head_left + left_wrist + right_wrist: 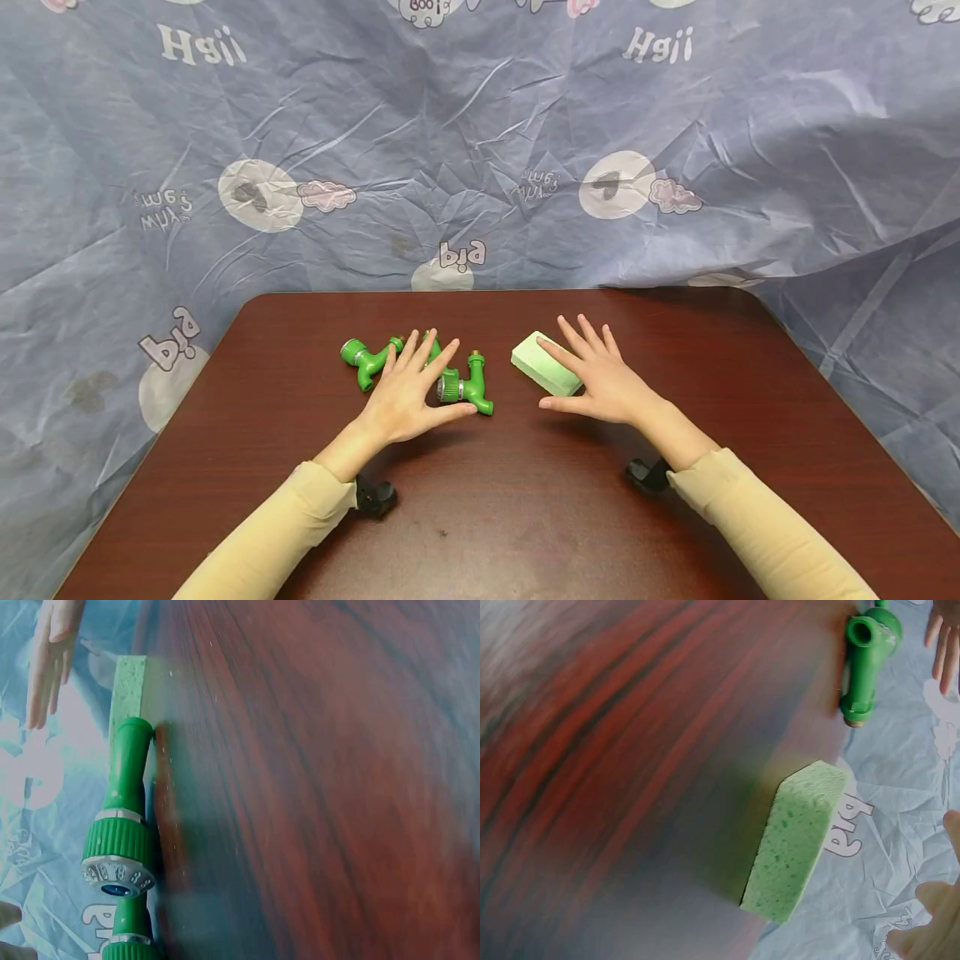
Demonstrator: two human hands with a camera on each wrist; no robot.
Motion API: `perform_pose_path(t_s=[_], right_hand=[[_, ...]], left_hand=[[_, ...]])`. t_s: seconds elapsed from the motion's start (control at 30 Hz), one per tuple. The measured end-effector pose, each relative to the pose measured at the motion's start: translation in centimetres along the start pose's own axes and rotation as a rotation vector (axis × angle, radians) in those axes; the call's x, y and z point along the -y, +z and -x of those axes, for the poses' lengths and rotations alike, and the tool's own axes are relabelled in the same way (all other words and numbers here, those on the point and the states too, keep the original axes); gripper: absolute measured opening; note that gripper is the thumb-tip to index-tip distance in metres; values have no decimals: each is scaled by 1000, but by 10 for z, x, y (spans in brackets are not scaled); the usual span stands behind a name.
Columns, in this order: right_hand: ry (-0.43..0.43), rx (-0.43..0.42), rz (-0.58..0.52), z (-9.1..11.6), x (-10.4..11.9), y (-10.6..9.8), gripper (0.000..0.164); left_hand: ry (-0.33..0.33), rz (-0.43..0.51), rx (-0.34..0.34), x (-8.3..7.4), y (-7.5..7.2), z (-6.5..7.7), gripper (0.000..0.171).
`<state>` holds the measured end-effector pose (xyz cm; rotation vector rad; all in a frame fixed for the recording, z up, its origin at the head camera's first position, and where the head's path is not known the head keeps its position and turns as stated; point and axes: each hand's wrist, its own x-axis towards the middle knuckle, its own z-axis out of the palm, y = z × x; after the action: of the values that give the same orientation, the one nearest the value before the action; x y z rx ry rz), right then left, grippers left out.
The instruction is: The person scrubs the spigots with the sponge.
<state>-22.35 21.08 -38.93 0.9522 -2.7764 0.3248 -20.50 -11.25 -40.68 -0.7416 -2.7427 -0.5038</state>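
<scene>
My left hand (405, 396) is held with fingers spread above the green plastic taps, gripping nothing. One green tap (369, 362) lies to the left of its fingers. Another tap (474, 390) sits by the thumb, its ribbed green collar and silver ring clear in the left wrist view. Between them a further tap (432, 344) is mostly hidden behind the fingers. A pale green sponge block (543, 365) lies under the fingertips of my right hand (606, 383), which is also spread and holds nothing. The sponge's pores show in the right wrist view.
Everything lies on a dark reddish-brown table (480, 517) with rounded far corners. Behind it hangs a wrinkled blue-grey printed cloth (450, 125). Black wrist mounts (377, 497) stick out inward from the cream sleeves (273, 521), low over the table.
</scene>
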Motion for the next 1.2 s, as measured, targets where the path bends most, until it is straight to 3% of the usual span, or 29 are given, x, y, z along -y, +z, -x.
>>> perform_pose_path(t_s=[0.23, 0.5, 0.7, 0.97, 1.1, 1.2], right_hand=[[94, -22, -150, -1, 4, -1, 88], [233, -90, -334, -2, 5, 3, 92], [340, -137, -505, -1, 3, 9, 91], [417, -190, -606, 3, -4, 21, 84], [460, -168, -646, 8, -7, 28, 83], [479, -162, -665, 11, -8, 32, 83]], left_hand=[[-45, 274, -150, -2, 5, 1, 80], [-142, 426, -263, -3, 17, 9, 66], [-177, 654, -357, -2, 25, 10, 54], [-282, 868, -353, -2, 38, 14, 50], [-319, 915, -304, -11, 27, 16, 47], [-348, 915, -266, -8, 31, 15, 47]])
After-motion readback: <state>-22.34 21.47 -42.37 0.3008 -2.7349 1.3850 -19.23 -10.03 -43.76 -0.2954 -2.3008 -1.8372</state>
